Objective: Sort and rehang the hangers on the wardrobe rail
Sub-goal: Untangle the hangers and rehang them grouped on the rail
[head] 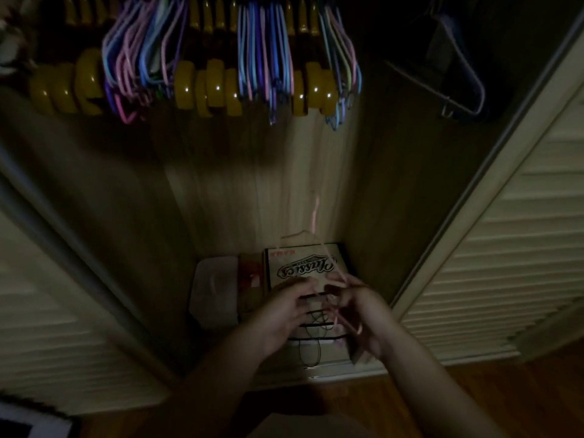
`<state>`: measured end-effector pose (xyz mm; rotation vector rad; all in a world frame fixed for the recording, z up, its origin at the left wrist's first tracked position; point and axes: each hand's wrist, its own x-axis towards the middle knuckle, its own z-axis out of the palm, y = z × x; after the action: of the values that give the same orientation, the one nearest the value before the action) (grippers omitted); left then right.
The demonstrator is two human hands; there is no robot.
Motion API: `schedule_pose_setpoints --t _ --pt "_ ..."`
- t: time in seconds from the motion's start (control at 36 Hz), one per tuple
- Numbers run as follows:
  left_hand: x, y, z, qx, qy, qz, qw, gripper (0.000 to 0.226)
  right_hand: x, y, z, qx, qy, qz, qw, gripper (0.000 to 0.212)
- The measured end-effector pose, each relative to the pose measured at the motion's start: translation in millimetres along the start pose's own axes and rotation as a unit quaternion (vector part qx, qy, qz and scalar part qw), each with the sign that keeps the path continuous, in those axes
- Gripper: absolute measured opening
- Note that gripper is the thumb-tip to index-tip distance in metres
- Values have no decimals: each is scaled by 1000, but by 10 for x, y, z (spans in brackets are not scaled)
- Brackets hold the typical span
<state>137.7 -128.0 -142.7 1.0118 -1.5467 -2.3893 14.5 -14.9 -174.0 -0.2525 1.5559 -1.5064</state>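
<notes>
A: What sort of place is this?

B: A dim wardrobe with pale louvred doors [505, 248] standing open at either side, a panelled back wall [252, 191], and a wooden floor [505, 390] in front.

A: And the hangers?

B: Most hang along the top: thick yellow hangers [218, 86] alternating with bunches of thin coloured hangers [265, 52] in blue, pink and purple. One dark hanger [455, 74] hangs apart at the far right.

A: What's on the wardrobe floor?

B: A box [303, 267] with printed lettering, a white container [215, 292] to its left with something red between them, and several black hangers [316, 327] lying on the box's near end.

A: What are the hands doing?

B: Both are low over that box. The right hand [363, 314] has its fingers curled around a thin pink hanger [316, 213], blurred, which rises from the grip. The left hand [287, 308] sits just beside, fingers loosely bent toward the black hangers; I cannot tell whether it holds one.
</notes>
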Motion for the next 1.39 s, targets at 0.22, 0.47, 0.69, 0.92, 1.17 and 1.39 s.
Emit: schedule_pose_setpoints --t 0.22,0.47,0.69,0.92,1.17,1.39 --pt "167 730 -256 180 -6 114 977 22 -243 -970 -550 -6 120 -128 985 33" --pt "-153 2212 104 377 -2 346 859 13 -456 -1881 -580 -224 242 -301 895 20" --pt "-269 2963 141 493 105 388 772 19 -374 -2300 -591 -408 337 -374 761 27" --pt "-263 2994 -47 505 139 366 769 20 -440 -2589 -504 -450 343 -392 725 55" --pt "-332 3006 -216 472 156 357 791 22 -219 -3220 -297 -497 329 -381 706 65" --pt "-346 2837 -352 467 154 346 799 20 126 -3347 -300 -560 343 -300 691 70"
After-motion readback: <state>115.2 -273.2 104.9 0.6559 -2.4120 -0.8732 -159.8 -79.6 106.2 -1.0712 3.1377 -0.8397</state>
